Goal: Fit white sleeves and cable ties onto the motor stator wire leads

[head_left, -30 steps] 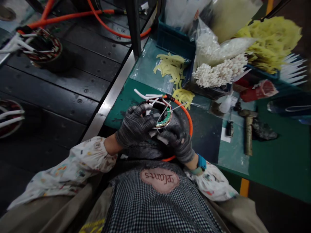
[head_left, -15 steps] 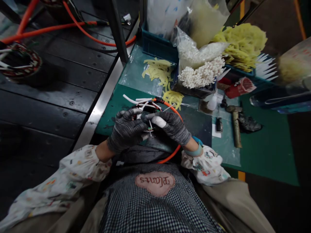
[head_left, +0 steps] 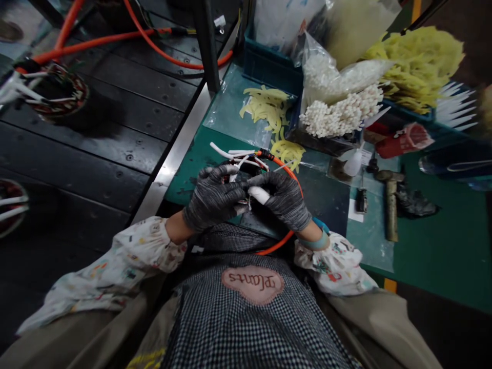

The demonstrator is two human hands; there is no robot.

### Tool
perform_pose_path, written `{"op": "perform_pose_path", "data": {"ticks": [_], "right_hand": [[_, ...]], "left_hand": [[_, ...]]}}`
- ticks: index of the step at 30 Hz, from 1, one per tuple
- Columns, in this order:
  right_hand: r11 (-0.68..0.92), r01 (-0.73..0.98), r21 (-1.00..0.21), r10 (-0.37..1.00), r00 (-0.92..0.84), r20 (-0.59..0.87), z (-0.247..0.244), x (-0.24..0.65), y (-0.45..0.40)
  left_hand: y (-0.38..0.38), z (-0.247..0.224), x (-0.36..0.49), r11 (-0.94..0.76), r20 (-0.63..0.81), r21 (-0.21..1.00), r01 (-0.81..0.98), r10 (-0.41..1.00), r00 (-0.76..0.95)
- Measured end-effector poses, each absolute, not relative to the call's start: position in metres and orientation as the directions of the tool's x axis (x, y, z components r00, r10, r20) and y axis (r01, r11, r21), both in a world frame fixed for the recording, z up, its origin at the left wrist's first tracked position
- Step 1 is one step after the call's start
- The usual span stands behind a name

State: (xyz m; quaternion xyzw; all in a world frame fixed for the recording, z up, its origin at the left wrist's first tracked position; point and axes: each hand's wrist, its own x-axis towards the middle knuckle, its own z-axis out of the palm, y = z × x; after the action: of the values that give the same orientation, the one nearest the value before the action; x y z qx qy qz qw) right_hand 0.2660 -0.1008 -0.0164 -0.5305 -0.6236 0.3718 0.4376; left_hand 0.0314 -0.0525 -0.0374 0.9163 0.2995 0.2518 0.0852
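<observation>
Fingers (head_left: 233, 193) on both gloved hands are bent and drawn in narrow, tips almost meeting; from my feed I can't tell what the left hand (head_left: 211, 199) or the right hand (head_left: 287, 201) pinches. The wound ring (head_left: 251, 165) sits between them, partly covered, on or just over the green bench (head_left: 182, 179). As I judge it, the orange cable (head_left: 292, 175) at its one o'clock is already joined through a black sleeve (head_left: 264, 153), while white leads (head_left: 221, 150) at eleven lie loose, so the wiring looks part-done. Farther out I have yellow pieces (head_left: 286, 150) and a white strand bundle (head_left: 338, 117) at two o'clock, a hammer (head_left: 391, 207) at three, another leaded ring (head_left: 82, 92) at ten
</observation>
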Motion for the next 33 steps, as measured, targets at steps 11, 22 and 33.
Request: {"op": "perform_pose_path", "data": {"ticks": [11, 22, 33], "right_hand": [[0.197, 0.307, -0.931, 0.976, 0.028, 0.216, -0.017, 0.267, -0.110], [0.207, 0.405, -0.891, 0.967, 0.051, 0.248, -0.015, 0.261, -0.109], [0.525, 0.508, -0.683, 0.850, -0.273, 0.450, -0.038, 0.275, -0.125]], "left_hand": [[-0.050, -0.046, 0.032, -0.832, 0.481, 0.280, 0.479, 0.553, 0.680], [-0.047, -0.051, 0.027, -0.875, 0.508, 0.233, 0.425, 0.482, 0.714], [-0.052, -0.040, 0.036, -0.854, 0.551, 0.252, 0.456, 0.514, 0.658]]}}
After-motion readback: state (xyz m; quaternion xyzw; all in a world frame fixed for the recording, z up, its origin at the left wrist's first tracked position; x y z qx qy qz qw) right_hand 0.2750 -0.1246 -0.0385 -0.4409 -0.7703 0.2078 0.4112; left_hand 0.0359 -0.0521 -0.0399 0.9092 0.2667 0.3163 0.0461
